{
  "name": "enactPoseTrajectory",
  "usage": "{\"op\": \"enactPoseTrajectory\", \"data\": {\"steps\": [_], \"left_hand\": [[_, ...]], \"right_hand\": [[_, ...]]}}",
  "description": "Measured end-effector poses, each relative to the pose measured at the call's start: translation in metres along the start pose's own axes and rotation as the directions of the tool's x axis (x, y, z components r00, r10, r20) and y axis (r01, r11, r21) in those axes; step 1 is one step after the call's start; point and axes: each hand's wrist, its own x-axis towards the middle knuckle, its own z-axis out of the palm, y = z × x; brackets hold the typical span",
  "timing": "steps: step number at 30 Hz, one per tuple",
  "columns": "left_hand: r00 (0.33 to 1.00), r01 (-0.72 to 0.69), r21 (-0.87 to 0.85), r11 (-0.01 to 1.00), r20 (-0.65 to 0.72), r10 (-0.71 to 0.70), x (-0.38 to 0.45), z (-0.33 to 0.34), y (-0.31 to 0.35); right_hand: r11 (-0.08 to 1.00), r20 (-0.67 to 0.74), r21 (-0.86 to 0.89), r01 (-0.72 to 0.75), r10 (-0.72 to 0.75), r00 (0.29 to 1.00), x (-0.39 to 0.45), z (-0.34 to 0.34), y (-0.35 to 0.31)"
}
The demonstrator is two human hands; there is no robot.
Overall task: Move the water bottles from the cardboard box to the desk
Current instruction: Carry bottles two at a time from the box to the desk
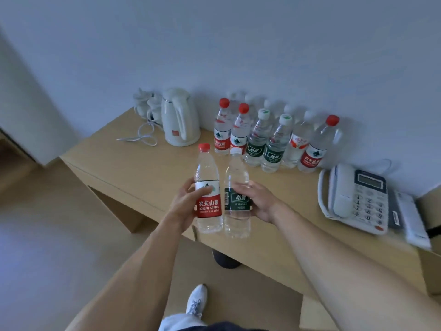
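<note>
- Above the near edge of the bench [148, 173], both hands carry a bottle each, upright, side by side and nearly touching.
- Left hand [185, 203]: fingers and thumb wrapped round the label band of the red-label bottle [208, 189]; red cap up, long axis near vertical.
- Right hand [256, 201]: grip curled round the green-label bottle [237, 194] at mid-height; white cap up, also near vertical.
- Both bottle bases hang about level with the front edge of the bench, not yet set down, as far as this view shows.
- Beyond the grips, toward the wall: a row of bottles [269, 139] already standing, red caps and white caps mixed, packed close.
- Open bench top lies between the held bottles and that row; also a broad bare stretch to the left front.
- Kettle [180, 118] with loose cord sits back left; telephone [355, 199] sits right, close to the right forearm's path.
- Judgement: coming move is forward and down, keeping the axes upright; left hand has freer room, right hand should stay clear of the telephone and the standing row.
- Cardboard box is not in view.
</note>
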Motion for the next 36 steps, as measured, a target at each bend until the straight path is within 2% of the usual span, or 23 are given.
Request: {"op": "enactPoseTrajectory", "data": {"steps": [4,9,12,15,18,21,28,32,36], "left_hand": [[0.984,0.018,0.059,0.998,0.177,-0.028,0.049,0.029,0.012],[0.934,-0.011,0.141,0.990,0.356,-0.040,0.089,0.064,0.021],[0.911,-0.076,0.210,0.975,0.411,-0.017,0.108,0.083,0.020],[0.887,-0.158,0.309,0.938,0.462,-0.003,0.120,0.098,0.018],[0.849,-0.235,0.410,0.882,0.528,-0.020,0.128,0.109,0.018],[0.810,-0.327,0.471,0.819,0.586,-0.014,0.130,0.121,0.018],[0.789,-0.457,0.531,0.713,0.612,0.049,0.135,0.150,0.019],[0.783,-0.495,0.567,0.658,0.620,0.055,0.139,0.156,0.018],[0.776,-0.518,0.588,0.621,0.629,0.052,0.139,0.154,0.010]], "right_hand": [[0.995,-0.192,0.060,0.083,-0.070,0.979,0.004,-0.031,-0.014],[0.983,-0.447,0.051,0.178,-0.137,0.884,-0.008,-0.063,-0.024],[0.967,-0.528,0.054,0.251,-0.186,0.829,-0.022,-0.077,-0.027],[0.958,-0.588,-0.041,0.282,-0.251,0.768,-0.037,-0.092,-0.025],[0.953,-0.634,-0.122,0.279,-0.291,0.716,-0.047,-0.105,-0.023],[0.944,-0.631,-0.172,0.283,-0.326,0.704,-0.052,-0.115,-0.023],[0.906,-0.656,-0.392,0.163,-0.399,0.641,-0.054,-0.128,-0.032],[0.886,-0.649,-0.448,0.122,-0.416,0.637,-0.056,-0.143,-0.031],[0.877,-0.631,-0.473,0.082,-0.402,0.664,-0.055,-0.153,-0.024]]}}
